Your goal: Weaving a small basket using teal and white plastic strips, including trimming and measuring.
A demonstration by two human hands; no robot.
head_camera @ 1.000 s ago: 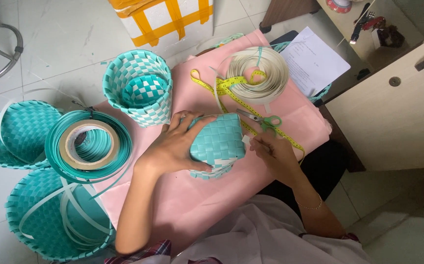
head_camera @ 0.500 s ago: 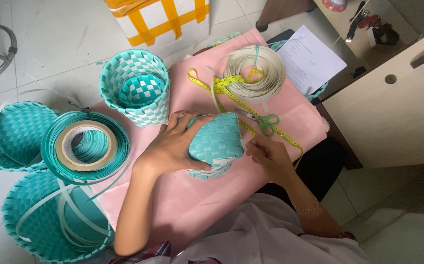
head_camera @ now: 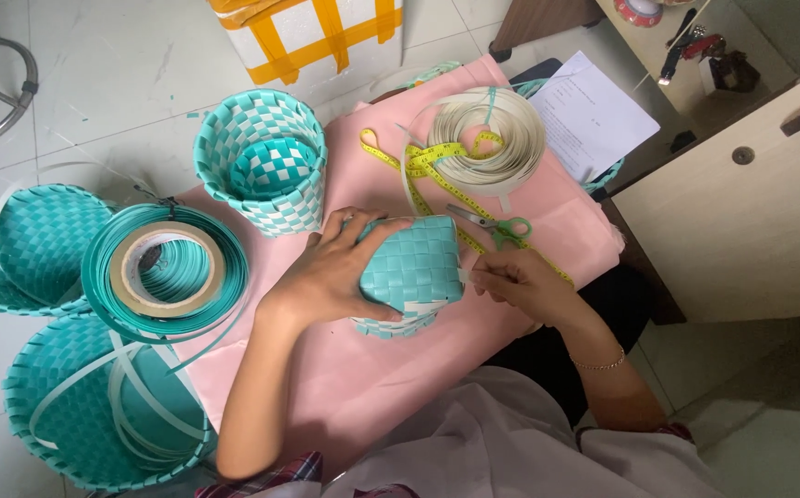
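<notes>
A small teal woven basket (head_camera: 414,267) lies bottom-up on the pink cloth (head_camera: 372,387) in my lap. My left hand (head_camera: 326,272) grips its left side, fingers wrapped over the top edge. My right hand (head_camera: 520,281) pinches a white strip end at the basket's right edge. Just beyond my right hand lie green-handled scissors (head_camera: 497,226) and a yellow measuring tape (head_camera: 428,166).
A teal-and-white woven basket (head_camera: 262,157) stands upright at the cloth's far left. A white strip coil (head_camera: 488,138) lies behind the tape. A teal strip coil (head_camera: 165,272) and two teal baskets (head_camera: 31,244) (head_camera: 86,415) sit on the floor left. A beige cabinet (head_camera: 741,212) stands right.
The hands and the small basket have hardly moved; my right hand has shifted slightly along the basket's right edge. The view has drifted a little.
</notes>
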